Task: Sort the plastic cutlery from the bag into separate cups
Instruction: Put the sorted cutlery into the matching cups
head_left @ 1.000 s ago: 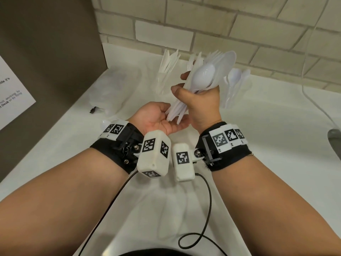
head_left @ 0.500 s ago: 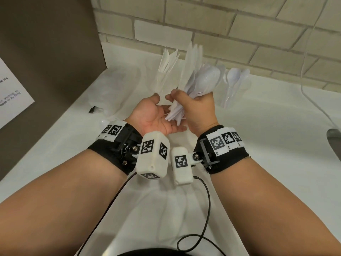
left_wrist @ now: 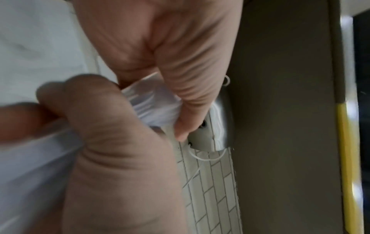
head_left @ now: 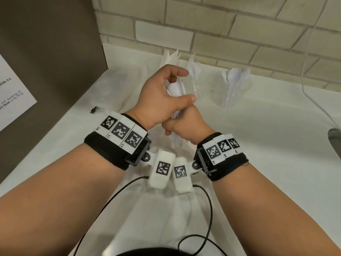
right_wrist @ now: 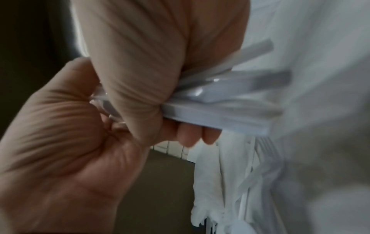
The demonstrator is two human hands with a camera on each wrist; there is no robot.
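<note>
A bundle of white plastic cutlery point(head_left: 176, 89) is held upright over the white counter point(head_left: 258, 145). My right hand point(head_left: 175, 126) grips its handles point(head_left: 176, 142) from below. My left hand point(head_left: 184, 85) curls over its upper ends from above. In the left wrist view the cutlery point(left_wrist: 152, 104) is squeezed between both hands. The right wrist view shows the handles point(right_wrist: 220, 102) sticking out of my right fist. Three clear cups stand by the wall: one with knives point(head_left: 169, 58), one with forks point(head_left: 196, 69), one with spoons point(head_left: 234, 78). The clear bag point(head_left: 110, 93) lies at the left.
A brown panel point(head_left: 46, 52) with a paper sign point(head_left: 13, 97) walls off the left. A brick wall point(head_left: 221, 34) runs behind the cups. A thin white cable point(head_left: 311, 97) hangs at the right, above a sink edge point(head_left: 335, 139). Black wrist cables point(head_left: 208, 209) trail near me.
My right hand has lowered the bundle toward me. My left hand, palm up beneath it before, has turned over and closed on the bundle's top.
</note>
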